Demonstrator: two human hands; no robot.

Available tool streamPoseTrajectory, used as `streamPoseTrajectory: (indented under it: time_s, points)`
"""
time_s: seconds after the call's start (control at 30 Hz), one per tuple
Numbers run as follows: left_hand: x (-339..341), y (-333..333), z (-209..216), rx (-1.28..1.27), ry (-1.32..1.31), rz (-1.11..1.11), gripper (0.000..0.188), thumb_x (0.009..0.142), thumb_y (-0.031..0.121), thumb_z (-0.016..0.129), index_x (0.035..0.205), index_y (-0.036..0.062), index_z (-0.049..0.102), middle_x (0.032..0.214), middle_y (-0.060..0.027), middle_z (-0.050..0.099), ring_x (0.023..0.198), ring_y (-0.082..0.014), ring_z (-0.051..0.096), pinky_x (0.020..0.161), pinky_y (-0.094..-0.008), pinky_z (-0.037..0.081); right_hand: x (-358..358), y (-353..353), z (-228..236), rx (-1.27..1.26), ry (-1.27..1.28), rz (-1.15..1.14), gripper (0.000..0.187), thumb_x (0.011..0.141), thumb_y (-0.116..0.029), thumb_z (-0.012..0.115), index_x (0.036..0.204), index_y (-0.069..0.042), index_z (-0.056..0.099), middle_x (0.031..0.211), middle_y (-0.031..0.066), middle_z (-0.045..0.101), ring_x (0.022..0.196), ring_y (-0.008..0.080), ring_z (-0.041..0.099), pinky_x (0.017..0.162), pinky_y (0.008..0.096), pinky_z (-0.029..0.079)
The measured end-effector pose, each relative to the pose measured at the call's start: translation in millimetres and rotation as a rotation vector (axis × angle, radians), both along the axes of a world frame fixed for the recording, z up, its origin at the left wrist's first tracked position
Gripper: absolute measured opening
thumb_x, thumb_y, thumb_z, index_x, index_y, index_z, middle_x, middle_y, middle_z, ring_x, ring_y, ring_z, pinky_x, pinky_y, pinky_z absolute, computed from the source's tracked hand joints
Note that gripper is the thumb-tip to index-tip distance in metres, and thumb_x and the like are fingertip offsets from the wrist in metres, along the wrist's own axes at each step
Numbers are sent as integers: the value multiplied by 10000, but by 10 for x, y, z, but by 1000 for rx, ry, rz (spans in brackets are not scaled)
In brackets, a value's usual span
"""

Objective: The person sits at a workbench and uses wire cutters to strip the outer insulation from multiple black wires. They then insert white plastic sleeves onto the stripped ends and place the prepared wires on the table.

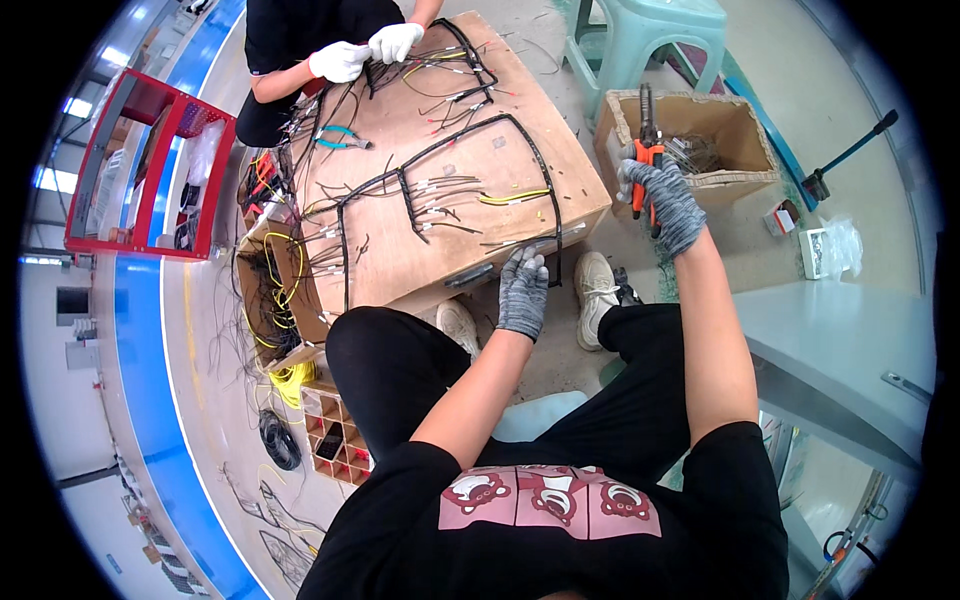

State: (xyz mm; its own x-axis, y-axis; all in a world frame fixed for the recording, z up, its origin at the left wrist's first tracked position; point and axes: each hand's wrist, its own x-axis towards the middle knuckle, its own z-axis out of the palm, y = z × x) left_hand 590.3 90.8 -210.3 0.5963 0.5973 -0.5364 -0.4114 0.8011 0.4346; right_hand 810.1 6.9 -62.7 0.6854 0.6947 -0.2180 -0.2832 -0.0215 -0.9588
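By the wooden board, the left hand reaches (grip unclear) while the right hand clutches orange-handled pliers.

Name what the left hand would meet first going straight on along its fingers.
Probably the dark wires at the near edge of the wooden table, just past the left hand; depth is unclear, so it may already touch them.

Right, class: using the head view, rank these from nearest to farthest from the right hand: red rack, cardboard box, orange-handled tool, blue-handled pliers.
1. Orange-handled tool: in the right hand.
2. Cardboard box: just beyond that hand.
3. Blue-handled pliers: well over to its left.
4. Red rack: farthest left.
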Motion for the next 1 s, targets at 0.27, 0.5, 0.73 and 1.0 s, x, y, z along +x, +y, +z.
streamPoseTrajectory:
  time_s: [0.27, 0.5, 0.73, 1.0]
  points:
    - [-209, 74, -16, -32, 52, -79, 349, 844, 13, 548, 1177, 75, 464, 1174, -91, 538, 986, -180, 559, 770, -267, 503, -43, 159, -313, -878, -808, 186, 461, 681, -345, 674, 996, -43, 525, 957, 176, 568, 911, 295, 557, 797, 354, 442]
    - [-448, -38, 264, 210, 265, -397, 276, 824, 38, 597, 1087, 39, 513, 1000, -77, 604, 837, -148, 591, 715, -247, 509, -82, 449, -589, -1304, -1018, 258, 606, 679, -479, 636, 1120, -85, 505, 1132, 125, 530, 1085, 274, 497, 923, 429, 376]
    - [-103, 483, 571, 881, 521, -211, 398, 807, -6, 575, 1178, -18, 433, 979, -42, 529, 770, -78, 517, 678, -208, 460, -181, 687, -699, -1293, -1051, 174, 718, 669, -585, 608, 1143, -55, 513, 1157, 122, 480, 1099, 258, 457, 891, 439, 393]
    - [437, 848, 456, 411, 339, -169, 115, 853, 15, 514, 960, 53, 503, 742, -51, 598, 576, -109, 581, 461, -198, 481, -203, 700, -889, -1068, -1152, 149, 679, 683, -462, 644, 1211, -75, 465, 1175, 175, 450, 1069, 317, 461, 870, 392, 424]
